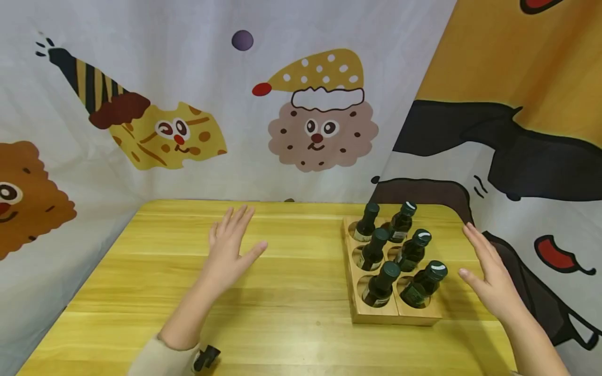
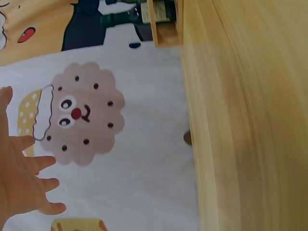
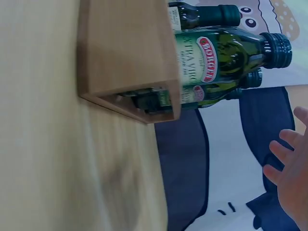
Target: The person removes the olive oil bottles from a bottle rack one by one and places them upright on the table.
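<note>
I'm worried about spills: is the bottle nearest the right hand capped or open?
Capped: a dark green cap covers the top of that bottle, which stands in the wooden rack.

This looks like a curtained-off workspace: cartoon-printed cloth (image 1: 188, 57) hangs around 1 wooden table (image 1: 291, 303).

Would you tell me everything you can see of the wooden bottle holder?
The holder is a pale box that looks wooden, its top cut with six round holes in two rows of three, a seam between them. One solid wall and an open side show in the right wrist view. It stands upright on the table, with a green bottle in each hole. Neither the left hand nor the right hand touches it.
</note>
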`<state>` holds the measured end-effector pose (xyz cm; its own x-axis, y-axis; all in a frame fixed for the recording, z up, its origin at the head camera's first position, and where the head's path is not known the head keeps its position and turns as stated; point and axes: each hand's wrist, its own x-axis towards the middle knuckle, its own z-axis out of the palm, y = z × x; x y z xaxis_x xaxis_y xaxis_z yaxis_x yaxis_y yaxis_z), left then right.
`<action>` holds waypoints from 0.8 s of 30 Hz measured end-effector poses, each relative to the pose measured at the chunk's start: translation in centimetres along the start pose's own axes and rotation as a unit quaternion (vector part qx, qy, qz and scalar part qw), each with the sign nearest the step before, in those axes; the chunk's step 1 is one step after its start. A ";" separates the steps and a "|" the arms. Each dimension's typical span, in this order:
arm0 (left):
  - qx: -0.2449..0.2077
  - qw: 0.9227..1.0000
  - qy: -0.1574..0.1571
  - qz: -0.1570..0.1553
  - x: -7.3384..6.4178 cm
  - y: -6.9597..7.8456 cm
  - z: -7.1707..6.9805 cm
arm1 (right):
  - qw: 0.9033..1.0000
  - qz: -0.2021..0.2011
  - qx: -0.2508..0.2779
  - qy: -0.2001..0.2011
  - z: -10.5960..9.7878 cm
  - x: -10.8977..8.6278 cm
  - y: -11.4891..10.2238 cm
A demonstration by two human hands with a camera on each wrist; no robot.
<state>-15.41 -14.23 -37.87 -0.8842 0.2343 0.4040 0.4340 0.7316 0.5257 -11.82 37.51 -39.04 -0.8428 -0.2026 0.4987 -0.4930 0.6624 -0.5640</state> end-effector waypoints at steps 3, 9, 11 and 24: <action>-0.030 1.000 0.002 0.008 -0.1 1.1 0.9 | 0.999 0.007 0.035 -0.009 0.6 -0.7 0.3; -0.078 0.997 0.008 0.025 0.0 2.7 2.7 | 0.996 -0.015 0.082 -0.018 1.7 -1.7 0.9; -0.095 0.995 0.009 0.029 0.0 3.1 3.3 | 0.996 -0.011 0.090 -0.028 2.0 -2.1 1.1; -0.178 0.983 -0.020 0.035 0.1 6.4 6.5 | 0.983 0.038 0.149 -0.098 3.7 -4.2 2.3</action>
<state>-13.89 -5.33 -39.34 -0.8531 0.3064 0.4223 0.5205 0.4443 0.7292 -10.19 37.25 -44.91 -0.8909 -0.3154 0.3269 -0.4433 0.4468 -0.7771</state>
